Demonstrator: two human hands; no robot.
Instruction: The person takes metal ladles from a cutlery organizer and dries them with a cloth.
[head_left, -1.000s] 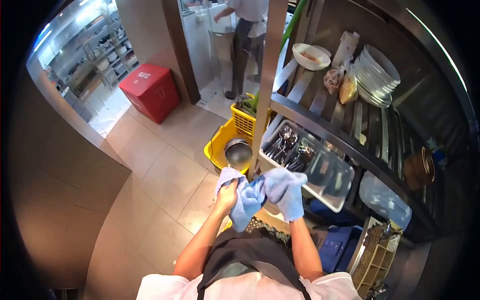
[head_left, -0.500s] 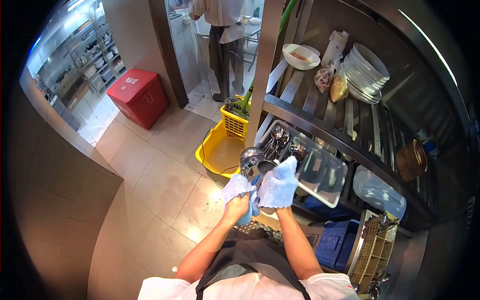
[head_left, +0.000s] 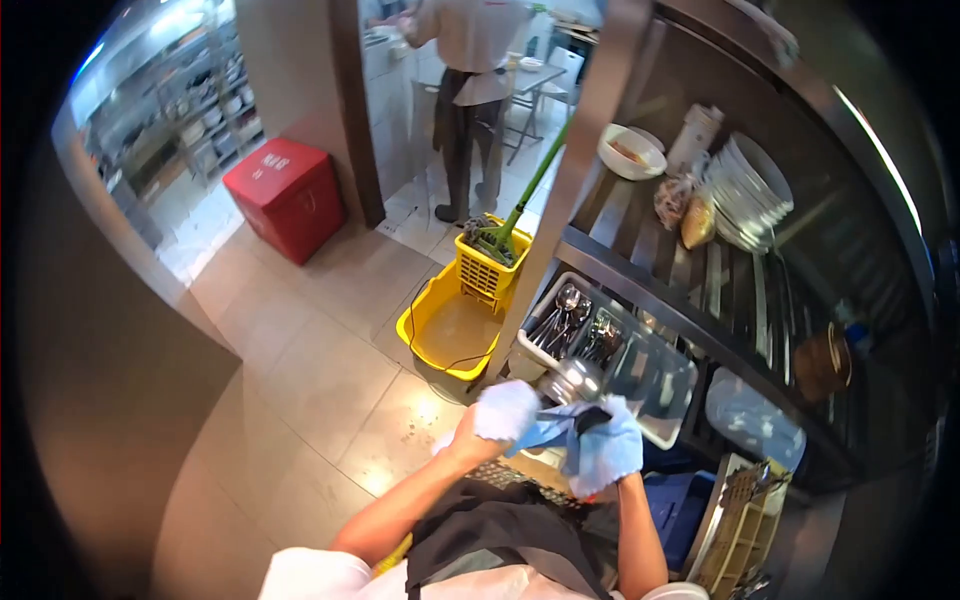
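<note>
A light blue cloth (head_left: 545,428) stretches between my hands and covers most of their fingers. My left hand (head_left: 478,432) is closed on one bunched end. My right hand (head_left: 607,455), wrapped in the other part, is closed too. By the right hand's cloth shows a dark rounded piece, seemingly a ladle bowl (head_left: 592,419). Just beyond the cloth is a shiny metal ladle (head_left: 572,381), smeared by motion. Its handle is hidden, so I cannot tell which hand grips it. Behind it sits a cutlery tray (head_left: 655,385) with several spoons (head_left: 566,312) and forks (head_left: 603,338).
A metal rack (head_left: 640,262) on the right carries stacked white bowls (head_left: 748,190) and food bags (head_left: 698,222). A yellow mop bucket (head_left: 415,325) with a green mop (head_left: 500,240) stands ahead. Beyond are a red box (head_left: 285,200) and another person (head_left: 470,90) in the doorway.
Both hands have shifted right with the cloth and spread apart. The ladles have moved right and down, from beside the mop bucket to in front of the cutlery tray. The view has turned slightly.
</note>
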